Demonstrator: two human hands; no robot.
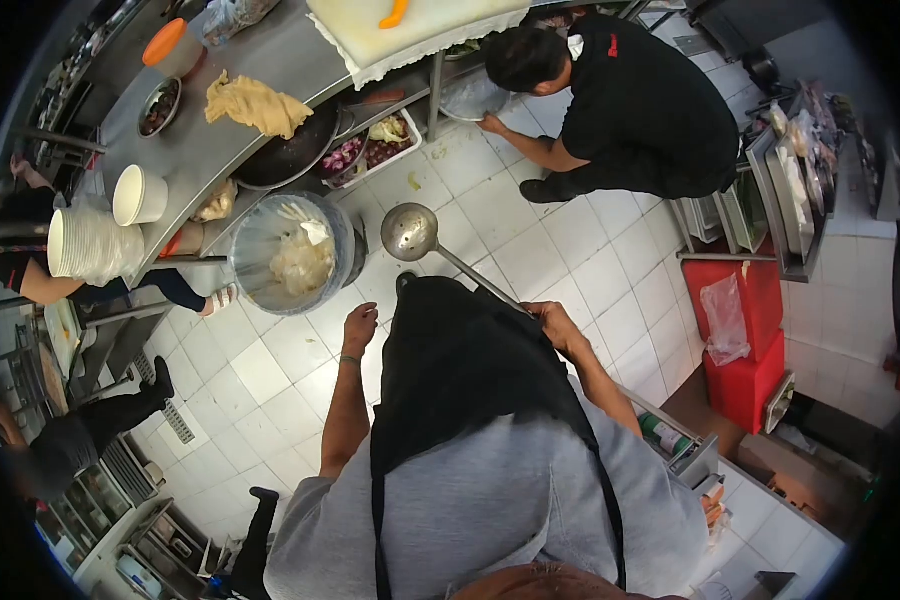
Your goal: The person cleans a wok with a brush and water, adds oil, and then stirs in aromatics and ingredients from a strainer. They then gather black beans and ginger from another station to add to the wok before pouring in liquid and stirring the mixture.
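Note:
My right hand (558,325) is closed around the end of a long metal handle. At its other end is the round bowl of a ladle (410,232), held over the tiled floor ahead of my apron; dark specks like holes show in the bowl. My left hand (361,324) hangs at my other side, fingers loosely bent, with nothing visible in it. Nearest to that hand stands a large bin (345,250) lined with a clear bag, with pale scraps and wet waste inside.
A steel counter (195,130) curves along the left, bearing stacked white tubs (95,243) and a yellow cloth (257,106). Below it sit a wok (290,150) and a vegetable tray (410,140). A co-worker (640,110) crouches ahead right. Red crates (740,340) stand at right.

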